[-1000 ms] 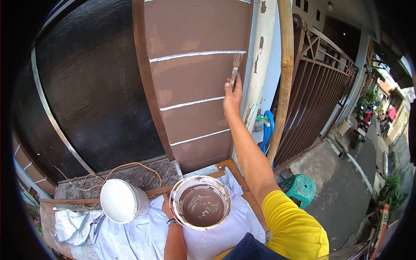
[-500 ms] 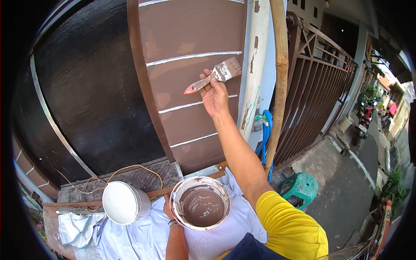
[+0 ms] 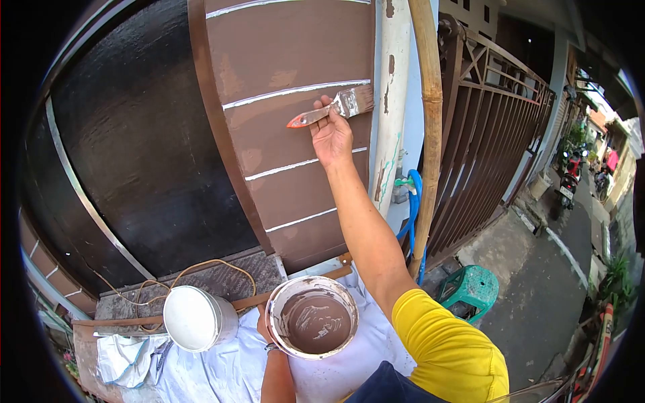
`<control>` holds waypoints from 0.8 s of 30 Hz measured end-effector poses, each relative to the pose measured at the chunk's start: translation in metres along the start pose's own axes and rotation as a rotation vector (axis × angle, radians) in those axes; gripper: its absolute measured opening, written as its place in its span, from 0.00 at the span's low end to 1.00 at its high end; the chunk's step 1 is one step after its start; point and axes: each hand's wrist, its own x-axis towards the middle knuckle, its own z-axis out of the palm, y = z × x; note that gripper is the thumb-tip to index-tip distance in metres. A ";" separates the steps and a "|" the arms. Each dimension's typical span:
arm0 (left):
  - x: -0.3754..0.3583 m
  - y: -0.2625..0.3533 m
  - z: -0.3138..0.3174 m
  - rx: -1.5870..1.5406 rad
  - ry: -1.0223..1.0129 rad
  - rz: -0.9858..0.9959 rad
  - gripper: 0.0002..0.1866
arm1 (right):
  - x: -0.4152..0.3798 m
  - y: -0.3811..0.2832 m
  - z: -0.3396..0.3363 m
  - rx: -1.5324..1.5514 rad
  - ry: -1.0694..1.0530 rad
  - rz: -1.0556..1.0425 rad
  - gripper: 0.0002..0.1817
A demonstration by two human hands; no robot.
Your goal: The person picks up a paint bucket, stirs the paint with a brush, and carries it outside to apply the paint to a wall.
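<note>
My right hand [image 3: 332,140] is raised at the brown wall panel [image 3: 289,47], fingers closed around the handle of a paintbrush [image 3: 346,104]. The brush lies nearly level, its red-tipped handle pointing left and its brown-stained bristles at the panel's right edge, close to the white pipe [image 3: 394,87]. Below, a paint bucket [image 3: 277,341] with a smeared rim holds brown paint [image 3: 316,322]. My left hand [image 3: 263,327] grips the bucket's left side, its fingers partly hidden by the bucket.
A white-topped bucket [image 3: 190,319] stands left of the paint, on a white sheet [image 3: 222,376]. A bamboo pole [image 3: 432,121] and blue hose [image 3: 412,221] rise beside the pipe. To the right are a green stool [image 3: 474,289], a brown gate [image 3: 484,148] and a parked motorbike [image 3: 570,178].
The brush has turned closer to level, its handle end rising while the bristles stay by the panel's right edge. My left hand remains at the bucket. The view has shifted slightly.
</note>
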 end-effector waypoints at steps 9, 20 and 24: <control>0.000 0.010 -0.004 0.021 -0.006 -0.023 0.15 | 0.007 -0.003 -0.004 0.000 0.024 -0.001 0.15; -0.001 0.020 -0.006 -0.049 -0.023 -0.105 0.17 | 0.012 -0.006 -0.004 0.007 0.032 0.001 0.16; -0.001 0.018 -0.005 0.056 -0.012 -0.023 0.16 | 0.013 -0.006 -0.004 -0.006 0.032 0.005 0.13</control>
